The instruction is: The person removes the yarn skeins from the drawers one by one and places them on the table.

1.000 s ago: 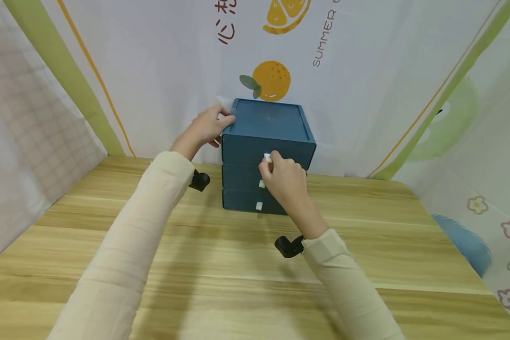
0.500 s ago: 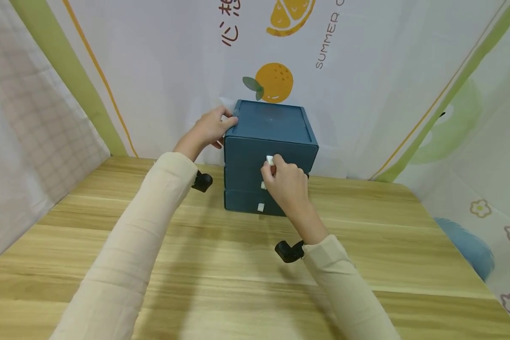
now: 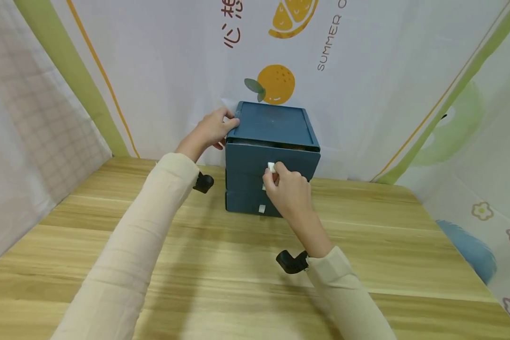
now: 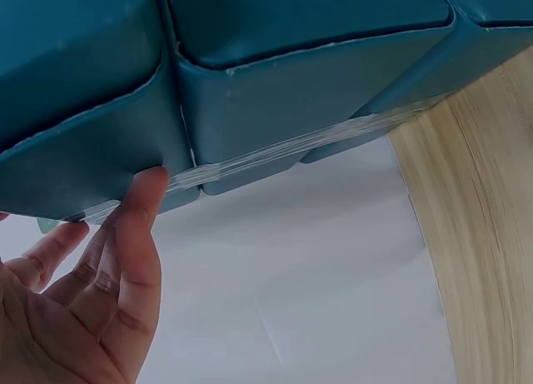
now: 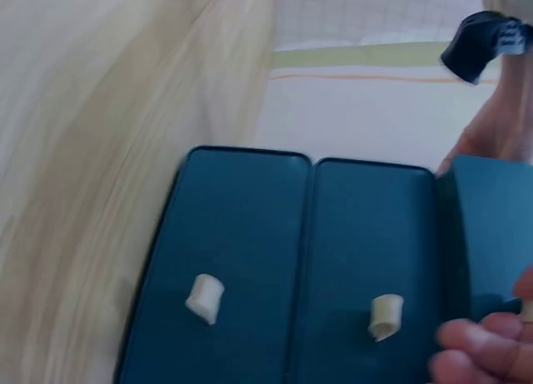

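Note:
A dark blue three-drawer cabinet (image 3: 276, 123) stands at the back of the table. Its top drawer (image 3: 247, 163) is pulled out slightly, with a dark gap under the lid. My right hand (image 3: 291, 191) pinches that drawer's white pull tab (image 3: 271, 167) between thumb and fingers. On the cabinet's left top edge rests my left hand (image 3: 212, 127), and in the left wrist view its fingertips (image 4: 148, 184) touch the side wall, where clear tape (image 4: 283, 151) runs along. The right wrist view shows pale tabs on the two lower drawers, the bottom tab (image 5: 206, 298) and middle tab (image 5: 386, 316); both those drawers sit closed.
The wooden table (image 3: 221, 274) spreads in front of the cabinet. A white curtain (image 3: 174, 61) with fruit prints hangs right behind it. Black wrist camera mounts, one on the left (image 3: 204, 183) and one on the right (image 3: 291, 262), stick out by the sleeves.
The top drawer has come forward from closed to slightly out, moving with my right hand towards me. My left hand keeps its place on the cabinet. The head view has shifted slightly.

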The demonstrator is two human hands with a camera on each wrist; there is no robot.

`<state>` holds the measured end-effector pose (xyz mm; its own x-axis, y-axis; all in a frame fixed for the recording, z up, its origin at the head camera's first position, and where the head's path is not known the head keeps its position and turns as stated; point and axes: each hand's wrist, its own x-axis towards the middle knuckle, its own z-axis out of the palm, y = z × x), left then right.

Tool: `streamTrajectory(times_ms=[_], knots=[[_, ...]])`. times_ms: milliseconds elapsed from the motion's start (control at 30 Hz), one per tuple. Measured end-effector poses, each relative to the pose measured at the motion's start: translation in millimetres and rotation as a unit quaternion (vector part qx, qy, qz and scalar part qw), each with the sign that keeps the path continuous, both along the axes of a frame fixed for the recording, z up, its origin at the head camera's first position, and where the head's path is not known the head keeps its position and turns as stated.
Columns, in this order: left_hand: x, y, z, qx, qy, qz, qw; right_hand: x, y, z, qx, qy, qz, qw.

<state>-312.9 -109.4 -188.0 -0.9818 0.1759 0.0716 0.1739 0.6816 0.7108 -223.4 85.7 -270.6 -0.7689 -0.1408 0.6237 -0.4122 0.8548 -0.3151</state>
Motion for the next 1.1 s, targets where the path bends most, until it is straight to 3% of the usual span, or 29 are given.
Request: streamTrajectory(times_ms=[267,800,1100], knots=[[-0.3,0,0.9,-0.003,-0.001,-0.007,1.0000,17.0,1,8.4,0.014,-0.053,-0.008,0.998],[0.2,1,1.1,-0.005,0.007,-0.007,0.9999,43.3,3,8.5,0.013,-0.063,-0.001,0.998],[1.9,1,-0.2,0.002,-0.004,-0.005,1.0000,57.1,5,15.6,0.034,-0.107,0.009,0.994]])
